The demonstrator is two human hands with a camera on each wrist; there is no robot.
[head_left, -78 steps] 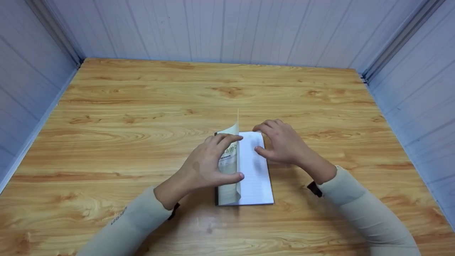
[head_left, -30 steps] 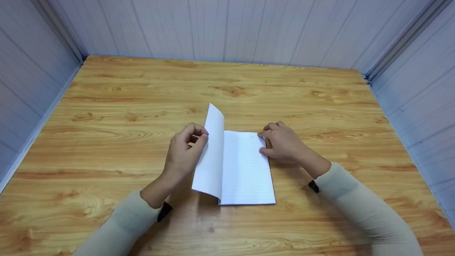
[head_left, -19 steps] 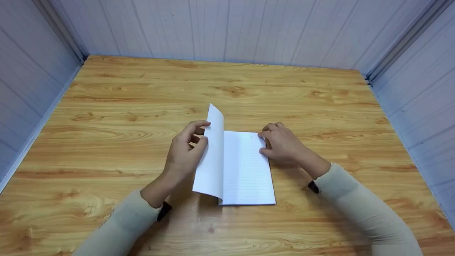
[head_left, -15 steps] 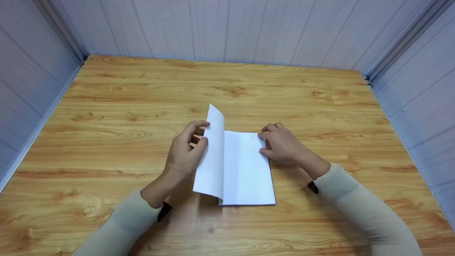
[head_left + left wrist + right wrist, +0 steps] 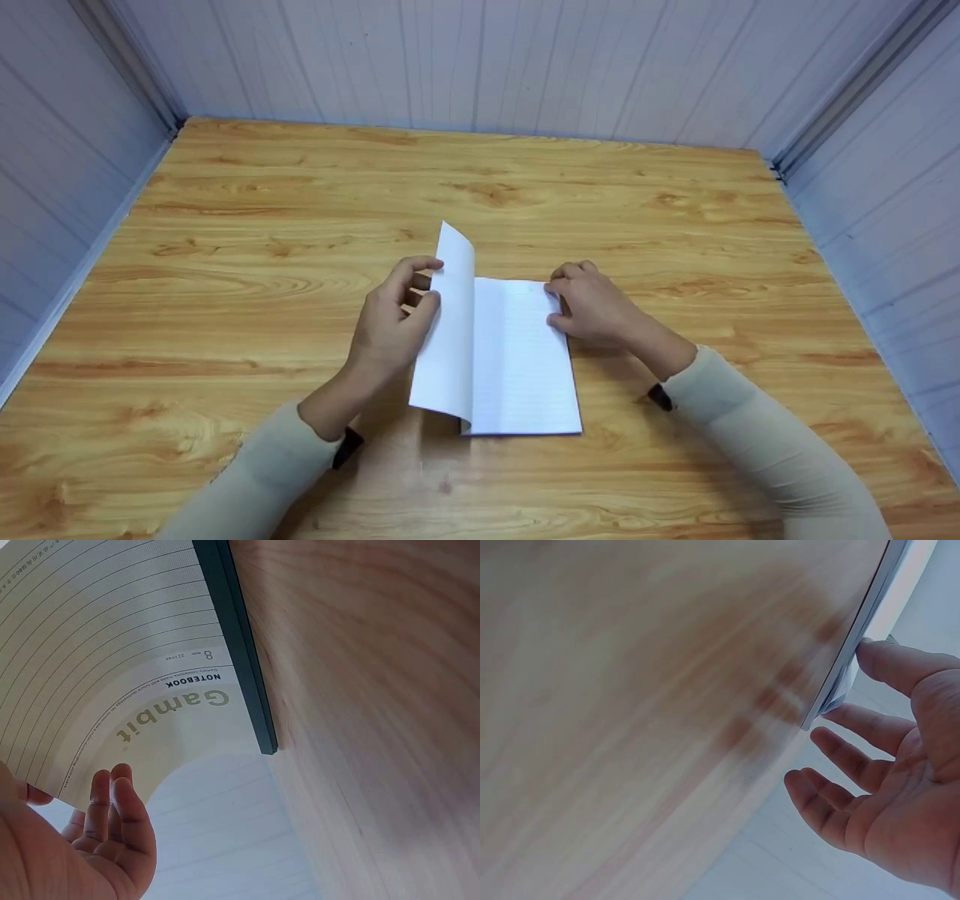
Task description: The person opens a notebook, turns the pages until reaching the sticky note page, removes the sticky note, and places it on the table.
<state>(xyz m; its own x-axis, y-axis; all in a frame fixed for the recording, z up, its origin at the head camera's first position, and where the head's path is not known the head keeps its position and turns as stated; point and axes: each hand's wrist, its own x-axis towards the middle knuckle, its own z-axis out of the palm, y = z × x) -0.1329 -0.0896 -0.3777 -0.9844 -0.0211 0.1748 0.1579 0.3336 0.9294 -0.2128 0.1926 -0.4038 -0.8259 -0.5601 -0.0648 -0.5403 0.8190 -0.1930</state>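
Note:
A notebook [image 5: 525,360] lies on the wooden table with lined white pages showing. Its front cover [image 5: 448,337] stands raised and curved to the left, white on the inside. The outside of that cover, seen in the left wrist view, is cream with "Gambit NOTEBOOK" print [image 5: 176,701] and a dark green spine strip [image 5: 236,645]. My left hand [image 5: 386,322] grips the cover's free edge, thumb and index fingertip on the inside, other fingers behind. My right hand [image 5: 596,304] holds the pages' upper right corner, its thumb on the side edge; a corner [image 5: 838,694] lifts slightly by the index finger.
The wood-grain table [image 5: 300,202] extends around the notebook on all sides. Pale panel walls [image 5: 465,67] stand at the back, left and right. A light sleeve [image 5: 262,465] covers each forearm, with a dark strap piece [image 5: 346,448] under the left wrist.
From hovering over the half-lifted cover, my left hand has brought it over leftward and now grips its edge. My right hand has settled on the page corner. Over the last half second, little moved.

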